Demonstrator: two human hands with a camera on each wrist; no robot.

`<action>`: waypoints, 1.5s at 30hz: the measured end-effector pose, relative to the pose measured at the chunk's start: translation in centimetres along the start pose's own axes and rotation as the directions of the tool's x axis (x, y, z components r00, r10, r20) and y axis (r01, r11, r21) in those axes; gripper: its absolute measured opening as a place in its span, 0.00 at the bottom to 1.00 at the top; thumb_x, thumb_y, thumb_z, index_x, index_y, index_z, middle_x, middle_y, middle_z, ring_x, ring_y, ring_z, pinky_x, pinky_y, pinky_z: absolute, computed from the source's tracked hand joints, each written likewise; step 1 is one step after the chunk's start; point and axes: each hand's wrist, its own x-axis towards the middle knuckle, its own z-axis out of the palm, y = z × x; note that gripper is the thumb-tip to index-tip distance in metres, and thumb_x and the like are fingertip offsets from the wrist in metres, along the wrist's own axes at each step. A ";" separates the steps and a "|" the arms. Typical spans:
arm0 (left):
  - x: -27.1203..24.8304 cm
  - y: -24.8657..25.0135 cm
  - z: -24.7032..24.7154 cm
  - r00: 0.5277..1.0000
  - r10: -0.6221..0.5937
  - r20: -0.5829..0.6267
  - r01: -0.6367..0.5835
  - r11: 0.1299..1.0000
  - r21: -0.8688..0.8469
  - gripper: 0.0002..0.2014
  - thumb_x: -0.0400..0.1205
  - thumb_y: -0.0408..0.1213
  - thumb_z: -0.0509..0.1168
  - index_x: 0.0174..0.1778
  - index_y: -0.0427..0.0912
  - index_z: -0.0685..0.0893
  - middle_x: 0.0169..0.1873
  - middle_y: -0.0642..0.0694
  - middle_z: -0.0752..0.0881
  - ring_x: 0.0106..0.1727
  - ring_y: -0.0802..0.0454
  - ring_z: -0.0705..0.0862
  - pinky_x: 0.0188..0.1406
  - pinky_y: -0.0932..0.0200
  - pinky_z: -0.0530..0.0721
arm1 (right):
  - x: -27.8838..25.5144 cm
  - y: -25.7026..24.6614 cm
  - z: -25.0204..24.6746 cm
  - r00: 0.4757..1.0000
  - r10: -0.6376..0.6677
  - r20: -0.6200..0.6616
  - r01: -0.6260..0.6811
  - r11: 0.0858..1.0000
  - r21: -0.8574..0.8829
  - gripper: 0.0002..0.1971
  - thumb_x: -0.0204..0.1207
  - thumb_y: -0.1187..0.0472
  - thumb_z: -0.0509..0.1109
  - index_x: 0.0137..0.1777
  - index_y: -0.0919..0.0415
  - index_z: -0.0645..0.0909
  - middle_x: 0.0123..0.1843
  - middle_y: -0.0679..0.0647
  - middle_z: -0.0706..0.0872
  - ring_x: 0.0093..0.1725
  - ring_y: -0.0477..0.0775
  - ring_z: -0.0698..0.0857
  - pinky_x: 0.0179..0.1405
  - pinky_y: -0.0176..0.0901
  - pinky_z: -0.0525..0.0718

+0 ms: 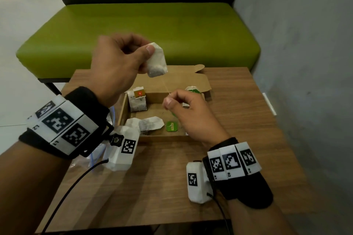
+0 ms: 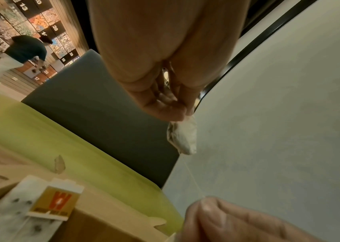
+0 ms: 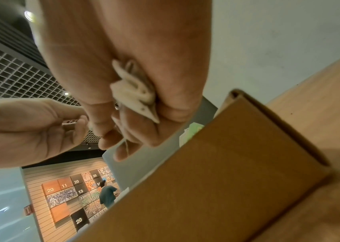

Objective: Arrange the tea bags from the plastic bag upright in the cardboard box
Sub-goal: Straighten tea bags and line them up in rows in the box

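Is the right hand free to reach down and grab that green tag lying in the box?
Probably not yet. The right hand hovers just above the green tag, nothing between them, but its fingers pinch the string of the tea bag held by the left hand.

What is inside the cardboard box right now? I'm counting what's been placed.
Inside the cardboard box: an upright tea bag, two lying bags, a green tag. The right hand covers the right side.
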 end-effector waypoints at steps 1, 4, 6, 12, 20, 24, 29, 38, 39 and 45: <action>0.0 -0.2 -0.1 1.000 -0.003 -0.013 0.003 1.000 0.009 0.04 0.82 0.37 0.71 0.49 0.41 0.88 0.38 0.46 0.88 0.35 0.56 0.88 0.35 0.61 0.88 | 0.0 0.0 0.0 1.000 -0.002 0.005 0.002 1.000 -0.002 0.08 0.85 0.54 0.68 0.46 0.53 0.86 0.44 0.45 0.87 0.49 0.46 0.85 0.53 0.51 0.84; -0.1 -0.8 -0.1 0.999 0.000 -0.041 0.002 0.999 0.051 0.07 0.82 0.38 0.71 0.51 0.39 0.89 0.42 0.41 0.89 0.42 0.46 0.90 0.39 0.53 0.91 | -0.1 -0.2 0.0 1.000 0.011 0.026 -0.010 1.000 -0.016 0.06 0.85 0.56 0.69 0.50 0.54 0.87 0.47 0.52 0.89 0.51 0.54 0.86 0.53 0.52 0.85; -0.1 -1.2 -0.2 0.998 -0.001 -0.058 0.006 0.996 0.092 0.07 0.82 0.39 0.72 0.51 0.39 0.89 0.43 0.40 0.90 0.45 0.43 0.90 0.42 0.45 0.92 | -0.2 -0.4 0.0 0.999 0.016 0.038 -0.014 0.999 -0.045 0.07 0.85 0.56 0.69 0.52 0.53 0.88 0.47 0.51 0.90 0.49 0.53 0.87 0.49 0.49 0.85; -1.0 -1.0 0.2 0.994 0.090 0.063 -0.108 0.911 0.399 0.07 0.83 0.42 0.70 0.54 0.47 0.91 0.46 0.52 0.89 0.45 0.58 0.85 0.41 0.79 0.80 | 0.1 -0.6 -0.1 0.999 -0.049 0.001 0.048 0.995 -0.084 0.07 0.84 0.60 0.70 0.56 0.53 0.89 0.47 0.44 0.90 0.42 0.36 0.83 0.40 0.24 0.77; -2.3 -2.2 0.7 0.931 0.122 0.343 -0.269 0.865 0.423 0.09 0.83 0.36 0.69 0.54 0.51 0.92 0.39 0.64 0.84 0.41 0.70 0.83 0.38 0.72 0.76 | -0.1 -1.3 -0.8 0.975 -0.148 -0.166 0.145 0.989 -0.031 0.06 0.80 0.65 0.74 0.52 0.52 0.88 0.30 0.43 0.81 0.27 0.44 0.72 0.26 0.37 0.75; -2.6 -2.8 0.6 0.909 0.073 0.411 -0.253 0.880 0.402 0.07 0.83 0.36 0.69 0.50 0.51 0.90 0.40 0.56 0.87 0.43 0.58 0.84 0.45 0.50 0.84 | -0.1 -1.4 -0.8 0.930 -0.255 -0.264 0.231 0.966 -0.118 0.07 0.78 0.69 0.75 0.50 0.57 0.89 0.42 0.48 0.88 0.31 0.45 0.77 0.29 0.38 0.79; -2.8 -2.7 0.3 0.874 0.008 0.486 -0.199 0.917 0.344 0.05 0.82 0.37 0.70 0.46 0.52 0.89 0.36 0.55 0.89 0.38 0.60 0.85 0.38 0.61 0.82 | 0.2 -1.0 -0.7 0.889 -0.283 -0.359 0.234 0.956 -0.174 0.06 0.76 0.66 0.78 0.49 0.55 0.92 0.48 0.48 0.83 0.35 0.36 0.74 0.33 0.26 0.74; -3.3 -2.3 0.2 0.909 -0.046 0.414 0.018 0.997 0.071 0.02 0.82 0.34 0.69 0.46 0.40 0.85 0.41 0.30 0.84 0.37 0.38 0.81 0.39 0.30 0.84 | 0.3 -1.0 -1.1 0.921 -0.189 -0.340 0.204 0.979 0.009 0.07 0.80 0.66 0.75 0.53 0.55 0.92 0.47 0.44 0.88 0.39 0.33 0.81 0.39 0.32 0.79; -3.2 -2.5 0.3 0.913 -0.046 0.406 0.018 0.997 0.073 0.02 0.83 0.34 0.68 0.46 0.41 0.84 0.41 0.29 0.84 0.38 0.38 0.81 0.40 0.29 0.83 | 0.2 -1.0 -1.2 0.926 -0.178 -0.332 0.202 0.979 0.039 0.08 0.80 0.66 0.74 0.53 0.54 0.92 0.46 0.44 0.89 0.39 0.33 0.82 0.40 0.36 0.81; -3.1 -3.7 0.9 0.932 0.017 0.361 -0.072 0.988 0.139 0.04 0.84 0.42 0.64 0.44 0.50 0.81 0.37 0.40 0.85 0.39 0.37 0.84 0.43 0.37 0.85 | 0.4 -0.9 -1.3 0.920 -0.171 -0.352 0.179 0.984 -0.008 0.08 0.77 0.63 0.78 0.49 0.47 0.92 0.45 0.41 0.80 0.37 0.37 0.74 0.39 0.37 0.75</action>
